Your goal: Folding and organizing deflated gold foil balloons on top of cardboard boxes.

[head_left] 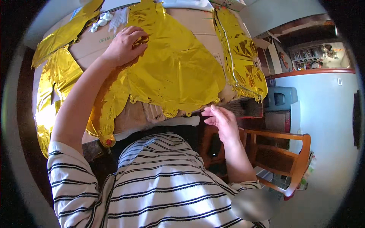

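A large flat gold foil balloon (182, 64) lies over the cardboard-covered table in front of me, with small tabs along its near edge. My left hand (127, 45) reaches across to its upper left part. The fingers there are curled closed on a crumpled fold of the foil. My right hand (222, 122) is just off the near right edge of the balloon, fingers loosely apart with nothing visible in them. A crinkled gold foil section (110, 110) hangs down toward the table's front edge, partly behind my left forearm.
More flat gold foil pieces lie at the left (62, 72) and along the right side (239, 57). Small white plastic parts (102, 22) and a bundle of clear thin sticks (119, 19) sit at the back. A wooden chair (300, 155) and a blue-grey stool (281, 98) stand at right.
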Action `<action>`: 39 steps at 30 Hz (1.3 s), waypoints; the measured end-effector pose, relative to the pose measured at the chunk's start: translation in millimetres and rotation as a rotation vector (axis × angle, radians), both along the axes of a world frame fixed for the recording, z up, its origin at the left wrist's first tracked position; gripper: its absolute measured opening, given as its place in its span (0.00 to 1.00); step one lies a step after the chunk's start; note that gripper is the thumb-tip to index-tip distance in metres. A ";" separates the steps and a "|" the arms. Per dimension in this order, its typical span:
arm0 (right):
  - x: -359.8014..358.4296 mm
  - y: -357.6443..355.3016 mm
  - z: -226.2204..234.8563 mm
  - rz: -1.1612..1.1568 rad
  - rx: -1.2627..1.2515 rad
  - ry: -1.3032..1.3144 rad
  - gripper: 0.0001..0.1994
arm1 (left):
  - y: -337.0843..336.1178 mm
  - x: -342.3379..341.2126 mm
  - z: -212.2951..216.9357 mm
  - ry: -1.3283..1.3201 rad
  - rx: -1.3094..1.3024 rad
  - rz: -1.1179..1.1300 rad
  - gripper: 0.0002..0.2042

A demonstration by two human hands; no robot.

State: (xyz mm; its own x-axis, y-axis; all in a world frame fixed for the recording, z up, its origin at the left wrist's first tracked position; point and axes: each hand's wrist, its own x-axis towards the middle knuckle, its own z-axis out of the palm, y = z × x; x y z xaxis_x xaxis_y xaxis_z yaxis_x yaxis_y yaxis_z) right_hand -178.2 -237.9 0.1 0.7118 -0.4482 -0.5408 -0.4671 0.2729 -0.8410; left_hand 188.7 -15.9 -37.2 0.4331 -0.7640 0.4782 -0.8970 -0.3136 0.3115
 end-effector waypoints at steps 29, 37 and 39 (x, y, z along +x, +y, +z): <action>39.6 39.1 1.5 -0.341 0.196 -0.461 0.09 | 2.2 -5.1 8.7 0.045 0.000 0.010 0.18; 57.9 43.7 12.5 -0.386 0.240 -0.318 0.18 | 0.7 -3.4 2.0 0.017 -0.024 0.026 0.18; 61.9 39.3 15.3 -0.311 0.189 -0.244 0.19 | 2.1 -3.8 3.0 0.029 -0.028 0.022 0.18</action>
State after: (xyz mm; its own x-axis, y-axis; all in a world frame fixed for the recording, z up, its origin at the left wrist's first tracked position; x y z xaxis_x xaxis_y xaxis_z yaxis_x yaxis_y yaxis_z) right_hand -116.3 -198.6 15.3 0.6756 -0.5709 -0.4665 -0.1319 0.5289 -0.8383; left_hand 185.0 -13.8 -34.2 0.4641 -0.7406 0.4859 -0.8803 -0.3245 0.3462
